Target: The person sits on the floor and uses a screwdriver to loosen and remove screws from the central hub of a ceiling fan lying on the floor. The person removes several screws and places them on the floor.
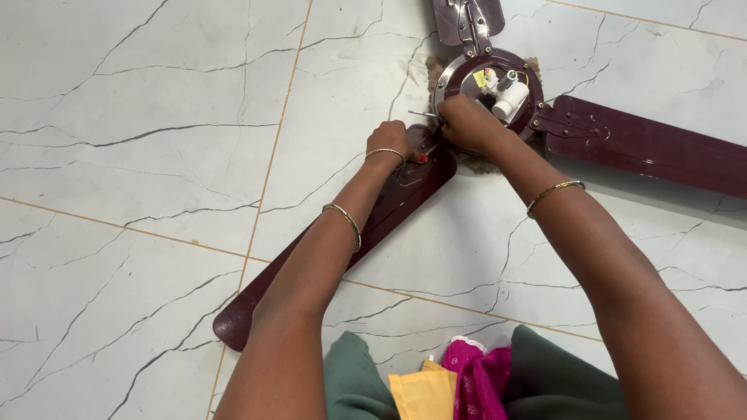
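Fan hub: a ceiling fan motor [486, 82] lies on the floor at about one o'clock from the centre of the view, round, maroon with a metal rim, a white part and wires on its face.
Near blade: a maroon fan blade [327, 241] runs from the hub down toward seven o'clock, flat on the floor, its rounded tip near the lower left.
Right hand: the right hand [467, 123] sits at the hub's seven o'clock edge, fingers clenched on a thin metal tool [424, 114] that pokes out toward nine o'clock; I cannot make out what kind of tool it is.
Left hand: the left hand [391, 140] presses on the root of the near blade, just beside the right hand, fingers curled down against the blade's bracket, not wrapped around anything.
Other blades: a second blade [646, 144] stretches off toward three o'clock; a third blade's silvery bracket [467, 19] points to twelve.
Wrists: gold bangles [554, 190] on both forearms.
Floor: white marble-look floor tiles [140, 155] with dark veins.
Clothing: green, yellow and pink cloth [451, 385] at six o'clock, at the bottom edge.
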